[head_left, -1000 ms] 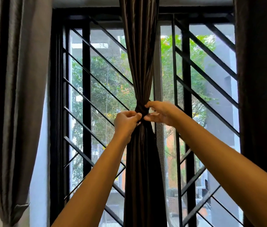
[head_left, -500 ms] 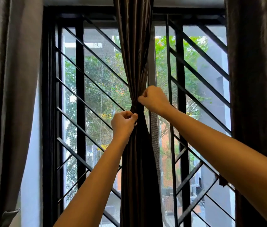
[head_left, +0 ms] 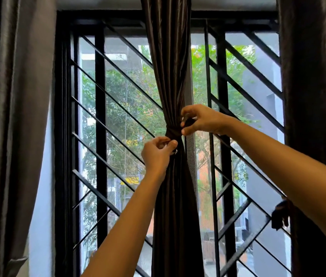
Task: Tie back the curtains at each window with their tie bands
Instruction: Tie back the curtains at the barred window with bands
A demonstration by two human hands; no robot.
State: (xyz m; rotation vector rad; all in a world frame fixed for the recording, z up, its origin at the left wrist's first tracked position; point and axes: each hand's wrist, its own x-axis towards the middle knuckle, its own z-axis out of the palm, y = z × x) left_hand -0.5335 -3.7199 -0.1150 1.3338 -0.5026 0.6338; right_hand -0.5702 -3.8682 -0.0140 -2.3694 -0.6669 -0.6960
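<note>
Window grille [head_left: 100, 116] | curtain [head_left: 168, 66] centred | left hand [head_left: 156, 154], right hand [head_left: 204, 120] pinch tie band [head_left: 173, 133]

At mid-frame your right hand [head_left: 202, 120] pinches a dark end of the tie band [head_left: 172, 133] cinched round the centre curtain [head_left: 168, 76]; your left hand [head_left: 157, 154], just below and left, pinches at the band's lower edge, with the black window grille [head_left: 100, 116] behind

This looks like a room in a home, seen at its window [head_left: 118, 92]. Long curtains hang from above: a dark curtain [head_left: 168, 56] gathered mid-window, another dark one [head_left: 314, 96] at the right and a grey curtain [head_left: 14, 96] at the left. A black grille [head_left: 100, 96] of diagonal bars guards the glass. Trees [head_left: 130, 116] and buildings [head_left: 262, 92] stand outside.
</note>
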